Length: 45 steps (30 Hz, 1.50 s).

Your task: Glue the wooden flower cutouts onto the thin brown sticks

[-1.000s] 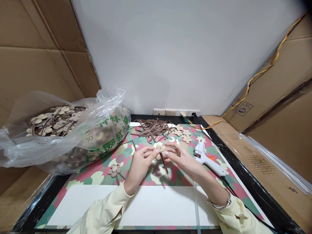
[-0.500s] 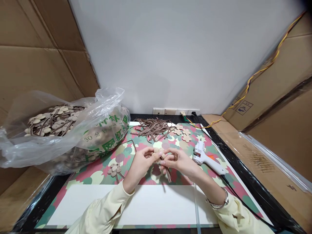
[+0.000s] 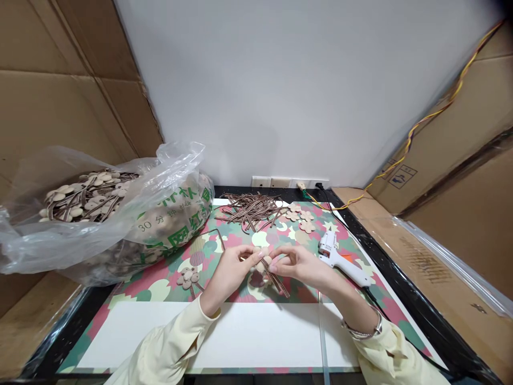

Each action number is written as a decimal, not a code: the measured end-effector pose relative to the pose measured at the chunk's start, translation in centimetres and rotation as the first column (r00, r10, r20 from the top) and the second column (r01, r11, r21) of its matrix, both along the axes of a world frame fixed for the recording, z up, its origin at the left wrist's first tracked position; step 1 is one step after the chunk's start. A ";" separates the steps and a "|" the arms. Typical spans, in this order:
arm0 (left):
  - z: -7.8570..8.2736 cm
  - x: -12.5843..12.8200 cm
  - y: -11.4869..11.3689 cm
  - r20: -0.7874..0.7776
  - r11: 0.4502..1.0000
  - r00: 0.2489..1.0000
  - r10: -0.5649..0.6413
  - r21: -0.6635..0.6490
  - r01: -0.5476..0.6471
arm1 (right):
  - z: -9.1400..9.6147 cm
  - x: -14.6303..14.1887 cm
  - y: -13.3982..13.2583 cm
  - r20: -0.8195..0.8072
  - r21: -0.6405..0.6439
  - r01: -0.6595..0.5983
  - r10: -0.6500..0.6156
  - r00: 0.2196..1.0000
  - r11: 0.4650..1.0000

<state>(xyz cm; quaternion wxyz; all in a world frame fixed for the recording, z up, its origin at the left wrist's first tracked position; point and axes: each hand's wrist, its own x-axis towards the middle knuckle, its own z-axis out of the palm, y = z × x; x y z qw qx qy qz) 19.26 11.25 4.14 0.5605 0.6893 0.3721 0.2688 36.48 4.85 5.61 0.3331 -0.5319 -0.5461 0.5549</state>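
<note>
My left hand (image 3: 234, 269) and my right hand (image 3: 298, 263) meet above the patterned mat (image 3: 168, 278), both pinching a small beige flower piece (image 3: 261, 260) with a brown striped ribbon (image 3: 276, 279) hanging from it. The ribbon slants down to the right, under my right fingers. A finished flower with ribbon (image 3: 188, 278) lies on the mat to the left of my left hand. Both sleeves are pale yellow, and a bracelet sits on my right wrist.
A white glue gun (image 3: 340, 260) lies right of my hands, its cord running toward me. A pile of ribbon strips (image 3: 250, 207) and loose beige flowers (image 3: 301, 219) sit at the back. A plastic bag (image 3: 100, 214) full of finished pieces fills the left. Cardboard walls flank both sides.
Both hands have drawn slightly toward me and lower with the flower piece. The hanging ribbon has swung from nearly vertical to slanting down-right.
</note>
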 end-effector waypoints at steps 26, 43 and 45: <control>-0.9 0.0 -0.8 -0.092 0.979 0.987 -0.130 0.145 0.142 | -0.6 0.7 0.4 0.151 0.108 -0.143 0.125 0.981 0.984; -0.3 -0.4 -0.4 -0.071 0.972 0.974 -0.215 0.085 0.221 | -0.4 0.7 0.2 0.077 0.070 -0.141 0.136 0.988 0.988; -0.3 -0.4 -0.4 -0.085 0.968 0.972 -0.220 0.107 0.229 | -0.3 0.8 0.3 0.096 0.066 -0.156 0.150 0.984 0.985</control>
